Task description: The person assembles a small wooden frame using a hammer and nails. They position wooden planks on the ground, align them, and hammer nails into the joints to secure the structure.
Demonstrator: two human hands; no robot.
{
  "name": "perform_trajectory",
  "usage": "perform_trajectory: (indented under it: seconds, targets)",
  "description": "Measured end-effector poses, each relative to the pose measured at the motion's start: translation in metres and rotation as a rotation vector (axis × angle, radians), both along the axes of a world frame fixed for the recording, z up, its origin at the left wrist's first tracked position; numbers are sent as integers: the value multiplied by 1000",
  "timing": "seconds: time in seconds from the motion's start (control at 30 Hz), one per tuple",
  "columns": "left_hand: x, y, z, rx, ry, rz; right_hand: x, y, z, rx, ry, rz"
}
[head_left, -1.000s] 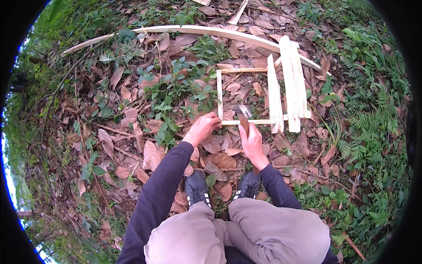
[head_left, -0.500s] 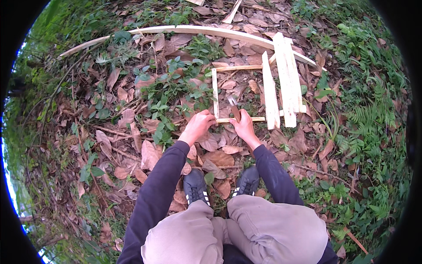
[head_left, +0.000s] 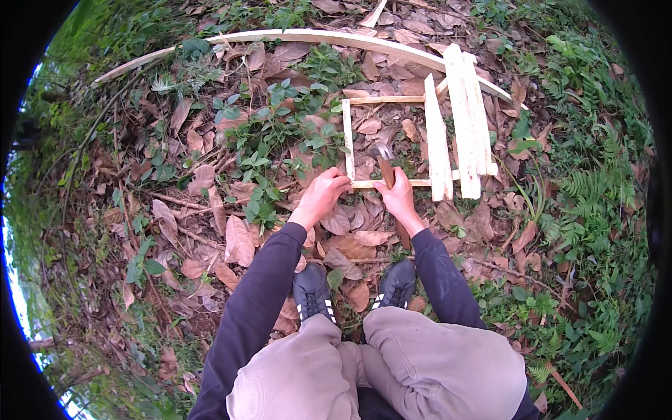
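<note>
A small frame of thin pale wooden slats lies on the leaf litter in front of me, its left slat [head_left: 348,136] running away from me and its near slat [head_left: 411,183] crossing from left to right. My left hand [head_left: 322,199] is closed at the near left corner, fingertips pressed together there; whether a nail is between them is too small to tell. Closed round a wooden handle, my right hand [head_left: 400,201] holds a hammer [head_left: 386,168] with its metal head just beyond the near slat. The handle's tail shows below that hand.
Rough pale boards [head_left: 462,122] lie across the frame's right side, beside a narrower pointed board [head_left: 437,140]. Behind them a long pale wooden strip [head_left: 308,35] stretches across the ground. Green plants [head_left: 262,168], ferns [head_left: 588,189] and dry leaves surround the work. My shoes [head_left: 312,290] are close by.
The view has shifted slightly, so the frame and boards appear a little higher and farther right. The hammer has turned a little in my right hand; my left hand stays at the corner.
</note>
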State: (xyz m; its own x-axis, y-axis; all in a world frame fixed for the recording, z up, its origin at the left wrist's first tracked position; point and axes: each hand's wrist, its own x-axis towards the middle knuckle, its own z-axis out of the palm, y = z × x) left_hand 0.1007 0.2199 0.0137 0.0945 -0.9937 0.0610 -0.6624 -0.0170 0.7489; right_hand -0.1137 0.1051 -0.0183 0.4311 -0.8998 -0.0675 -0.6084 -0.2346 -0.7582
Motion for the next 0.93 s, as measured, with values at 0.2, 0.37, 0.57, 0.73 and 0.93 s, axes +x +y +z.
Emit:
perform_trajectory:
  seconds: [0.2, 0.37, 0.57, 0.73, 0.93]
  targets:
    - [4, 0, 1, 28, 26, -67, 3, 6, 10, 45, -18, -3]
    - [12, -6, 7, 148, -53, -173, 5, 9, 13, 53, -2, 2]
    - [20, -12, 14, 220, -116, -211, 2, 2, 9, 50, 7, 21]
    - [18, -14, 17, 245, -99, -189, 0, 0, 13, 75, 18, 39]
    - [14, -9, -8, 145, -180, -211, 2, -1, 13, 116, 14, 50]
